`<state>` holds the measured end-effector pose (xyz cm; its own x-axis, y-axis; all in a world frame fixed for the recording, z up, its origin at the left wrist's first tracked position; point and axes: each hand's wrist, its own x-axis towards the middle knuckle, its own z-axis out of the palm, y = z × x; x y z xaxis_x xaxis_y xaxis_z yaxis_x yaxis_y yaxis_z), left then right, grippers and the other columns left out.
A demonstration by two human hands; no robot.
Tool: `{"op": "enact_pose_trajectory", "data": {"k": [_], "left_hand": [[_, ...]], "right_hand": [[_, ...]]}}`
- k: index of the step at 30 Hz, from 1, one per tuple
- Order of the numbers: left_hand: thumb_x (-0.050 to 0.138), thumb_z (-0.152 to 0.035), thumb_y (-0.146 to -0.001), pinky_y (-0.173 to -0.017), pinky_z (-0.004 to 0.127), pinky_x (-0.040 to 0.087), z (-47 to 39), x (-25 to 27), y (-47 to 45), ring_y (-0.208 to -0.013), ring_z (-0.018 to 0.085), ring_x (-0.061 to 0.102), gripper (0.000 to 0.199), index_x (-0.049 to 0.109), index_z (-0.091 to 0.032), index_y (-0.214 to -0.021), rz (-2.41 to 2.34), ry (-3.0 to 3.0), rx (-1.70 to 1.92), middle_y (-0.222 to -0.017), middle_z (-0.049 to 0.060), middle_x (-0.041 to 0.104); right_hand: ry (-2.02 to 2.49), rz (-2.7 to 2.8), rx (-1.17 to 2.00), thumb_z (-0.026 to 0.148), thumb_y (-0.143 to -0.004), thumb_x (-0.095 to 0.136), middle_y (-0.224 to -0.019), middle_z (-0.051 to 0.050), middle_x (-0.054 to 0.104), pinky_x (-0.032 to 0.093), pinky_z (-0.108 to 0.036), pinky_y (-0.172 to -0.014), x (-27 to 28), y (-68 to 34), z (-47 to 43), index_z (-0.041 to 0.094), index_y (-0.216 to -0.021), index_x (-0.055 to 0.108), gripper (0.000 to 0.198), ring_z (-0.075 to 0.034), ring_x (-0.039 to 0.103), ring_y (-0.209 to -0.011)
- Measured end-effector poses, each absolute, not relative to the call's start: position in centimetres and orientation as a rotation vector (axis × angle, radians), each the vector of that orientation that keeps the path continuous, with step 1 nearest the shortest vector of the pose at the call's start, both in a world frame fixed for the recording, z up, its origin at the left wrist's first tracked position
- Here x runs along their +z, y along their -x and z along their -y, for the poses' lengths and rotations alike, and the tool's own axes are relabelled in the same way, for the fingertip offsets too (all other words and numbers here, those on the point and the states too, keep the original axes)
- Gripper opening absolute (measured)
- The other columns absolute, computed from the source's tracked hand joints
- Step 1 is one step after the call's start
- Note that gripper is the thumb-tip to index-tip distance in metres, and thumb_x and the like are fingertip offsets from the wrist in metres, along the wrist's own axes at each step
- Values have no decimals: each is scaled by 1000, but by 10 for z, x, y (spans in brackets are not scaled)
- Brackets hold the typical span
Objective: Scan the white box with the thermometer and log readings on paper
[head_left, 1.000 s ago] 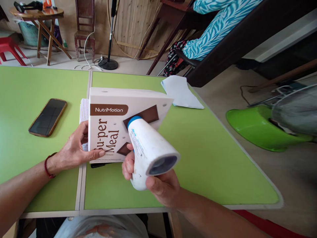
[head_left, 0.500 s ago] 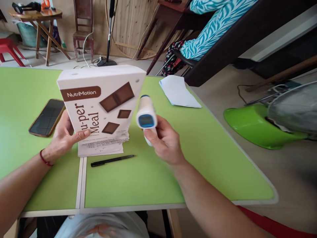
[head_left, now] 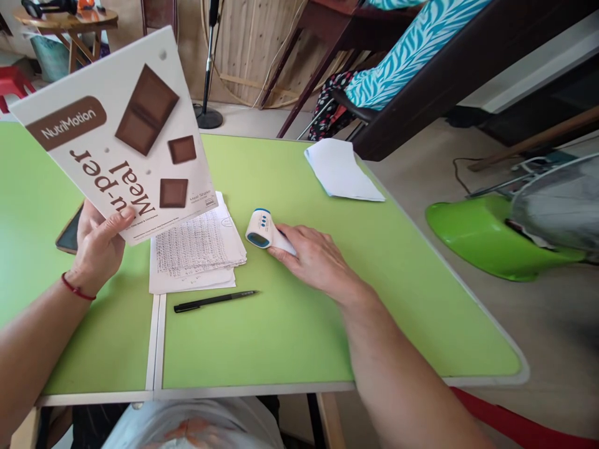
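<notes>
My left hand (head_left: 100, 240) grips the lower edge of a white NutriMotion box (head_left: 135, 143) printed with brown chocolate squares, holding it tilted above the table. My right hand (head_left: 316, 255) is closed round the handle of a white and blue infrared thermometer (head_left: 260, 228), which is low over or resting on the green tabletop. Between the hands lies a stack of handwritten papers (head_left: 201, 249), partly covered by the box. A black pen (head_left: 215, 301) is just in front of the papers. Behind my left hand a phone (head_left: 70, 231) shows only in part.
The green folding table (head_left: 290, 337) has a metal seam left of centre. Folded white sheets (head_left: 341, 168) lie near its far right edge. Beyond stand a microphone-type stand (head_left: 207, 115), a green plastic seat (head_left: 491, 237) and a person in a blue patterned sleeve (head_left: 412, 56).
The box has risen and swung left and tilted, uncovering the papers. My right hand has lowered the thermometer toward the tabletop and turned it on its side.
</notes>
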<state>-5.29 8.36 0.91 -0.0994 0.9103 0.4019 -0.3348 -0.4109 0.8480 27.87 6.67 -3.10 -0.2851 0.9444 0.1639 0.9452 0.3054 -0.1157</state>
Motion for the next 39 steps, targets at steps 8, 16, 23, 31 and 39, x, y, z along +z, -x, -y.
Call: {"op": "enact_pose_trajectory", "data": {"k": [8, 16, 23, 31, 39], "left_hand": [[80, -23, -64, -102, 49, 47, -83, 9, 54, -107, 31, 62, 61, 55, -26, -119, -776, -1183, 1676, -98, 2, 70], [77, -21, -65, -101, 49, 46, -89, 12, 59, -108, 30, 60, 43, 63, -24, -105, -742, -1201, 1807, -97, 1, 69], [80, -22, -65, -97, 45, 48, -94, 3, 70, -105, 27, 59, 34, 60, -19, -93, -751, -1146, 1845, -101, 2, 66], [82, -26, -60, -90, 40, 51, -96, 0, 82, -104, 26, 59, 48, 52, -20, -98, -788, -1012, 1903, -105, 5, 64], [81, -29, -62, -93, 38, 50, -98, -9, 90, -108, 26, 59, 52, 49, -22, -102, -843, -1079, 1876, -110, 6, 62]], "right_hand": [[1030, 2539, 178, 33, -90, 55, -86, -8, 62, 45, -39, -74, -16, -243, -34, 22, -105, 66, 22, -23, 56, -83], [764, 2664, 202, 19, -90, 52, -59, -1, 59, 33, -30, -55, -15, -228, -24, 18, -76, 65, 19, -13, 49, -54], [984, 1894, 392, 20, -83, 59, -75, -1, 66, 51, -33, -63, -4, -227, -23, 25, -86, 59, 6, -16, 62, -66], [1319, 2124, 631, 32, -93, 43, -101, -8, 69, 49, -38, -78, 21, -162, -102, 22, -96, 55, 16, -21, 64, -88], [1401, 2385, 508, 27, -85, 50, -95, -11, 66, 41, -47, -89, -13, -114, -146, 18, -104, 48, 21, -27, 59, -92]]}}
